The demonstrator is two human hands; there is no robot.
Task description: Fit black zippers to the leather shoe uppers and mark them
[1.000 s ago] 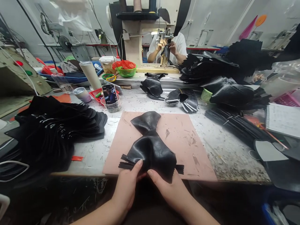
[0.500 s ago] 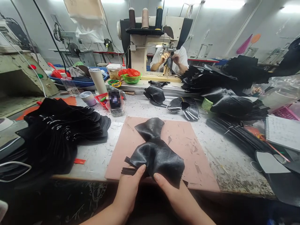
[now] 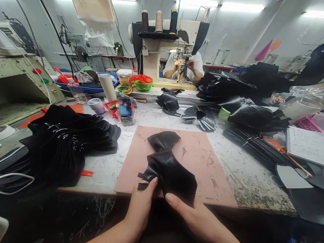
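From afar, my left hand (image 3: 143, 199) and right hand (image 3: 192, 215) pinch the black piece (image 3: 174, 172) at six o'clock of the pink mat (image 3: 211, 172), probably so it can't slip.

Left hand (image 3: 142, 198) near right hand (image 3: 184, 209), both gripping.

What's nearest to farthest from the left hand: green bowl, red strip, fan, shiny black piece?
1. Shiny black piece: held by the left hand.
2. Red strip: off to the left.
3. Green bowl: farther ahead.
4. Fan: far back, left.
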